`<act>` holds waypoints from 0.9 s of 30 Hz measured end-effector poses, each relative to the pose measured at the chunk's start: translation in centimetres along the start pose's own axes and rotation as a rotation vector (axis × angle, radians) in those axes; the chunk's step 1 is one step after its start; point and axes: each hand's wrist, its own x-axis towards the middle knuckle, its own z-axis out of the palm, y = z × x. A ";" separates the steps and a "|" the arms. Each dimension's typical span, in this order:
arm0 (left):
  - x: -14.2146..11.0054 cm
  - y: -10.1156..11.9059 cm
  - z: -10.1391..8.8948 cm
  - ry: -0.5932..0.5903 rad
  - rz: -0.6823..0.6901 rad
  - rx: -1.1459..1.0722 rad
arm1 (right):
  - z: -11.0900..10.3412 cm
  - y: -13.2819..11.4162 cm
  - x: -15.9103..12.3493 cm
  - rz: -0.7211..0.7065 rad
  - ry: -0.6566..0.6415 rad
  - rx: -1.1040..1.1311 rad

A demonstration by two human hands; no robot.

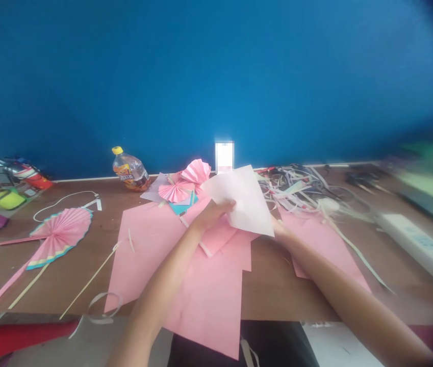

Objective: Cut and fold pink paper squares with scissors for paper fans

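Holding up a pale sheet (245,204) above the pink papers (208,290) on the table (270,285), the person works with both hands. The left hand (220,210) lays its fingers over the near face of the sheet; how tightly they are closed, I cannot tell. The right hand (279,232) is at the lower right edge, partly hidden behind the sheet, so I cannot tell its opening or grip.

Near the wall (216,76) there is a clear plastic bottle (130,173) with yellow cap and printed label. Inside it, dark brown liquid is visible in the lower part. Just beside it are folded pink fans (185,182). On the far left is a bigger pink fan (61,234) with blue and yellow border.
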 end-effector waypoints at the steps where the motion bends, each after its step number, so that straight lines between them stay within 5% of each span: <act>1: 0.0 0.0 0.0 0.017 0.015 -0.001 | 0.0 0.2 0.0 -0.003 -0.007 0.045; 9: 1.1 -0.3 -0.7 0.147 0.110 -0.083 | 0.1 0.0 0.3 -0.093 0.061 0.330; 14: 3.6 -0.7 -0.2 0.204 0.142 -0.132 | -1.8 0.1 1.3 -0.113 0.745 0.265; 19: 6.5 -0.6 2.3 0.053 0.110 -0.032 | -3.8 1.5 2.2 -0.082 1.083 0.208; 23: 8.1 -0.6 3.3 0.072 0.067 -0.025 | -4.1 1.9 2.4 -0.111 1.151 0.192; 27: 8.1 -0.9 3.5 0.107 0.033 -0.101 | -3.6 1.8 2.2 -0.055 1.077 0.219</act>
